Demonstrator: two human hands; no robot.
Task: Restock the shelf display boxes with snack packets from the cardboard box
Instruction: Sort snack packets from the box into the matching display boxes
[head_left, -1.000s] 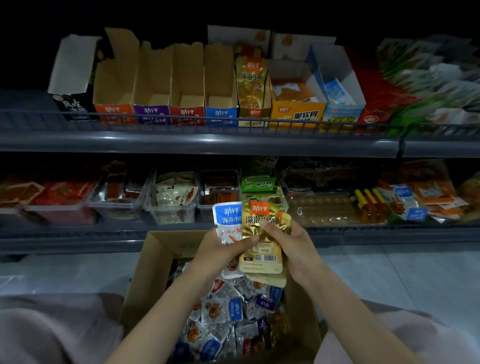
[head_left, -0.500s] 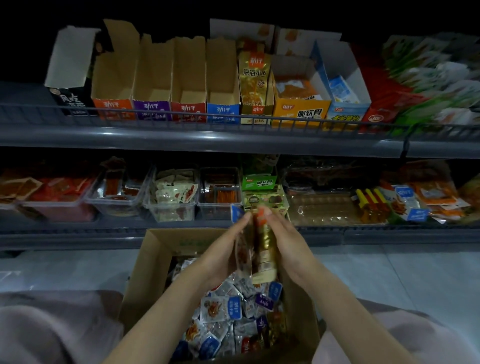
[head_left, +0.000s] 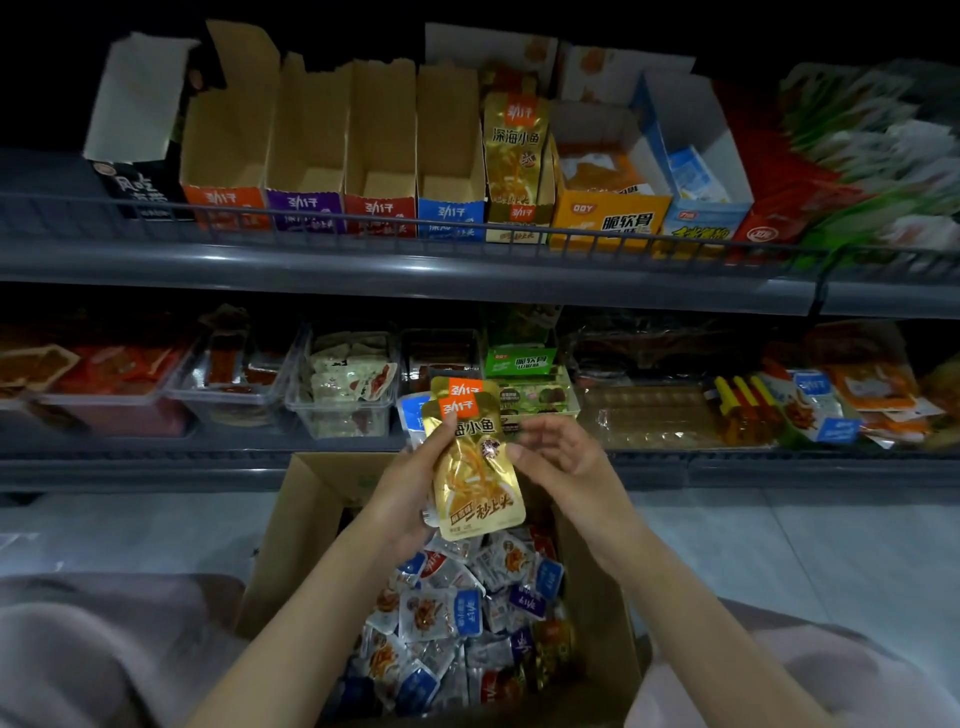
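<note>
Packets (head_left: 478, 467) marked 劲仔 in left hand (head_left: 410, 488), QDY box (head_left: 608, 221) on shelf (head_left: 363, 270)

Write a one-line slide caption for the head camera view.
Over the cardboard box, the left hand grips gold snack packets, with the right hand relaxed beside them.

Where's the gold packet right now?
Head view, centre: the gold packet is gripped by the left hand above the cardboard box, in front of the lower shelf, with the right hand just to its right.
</note>
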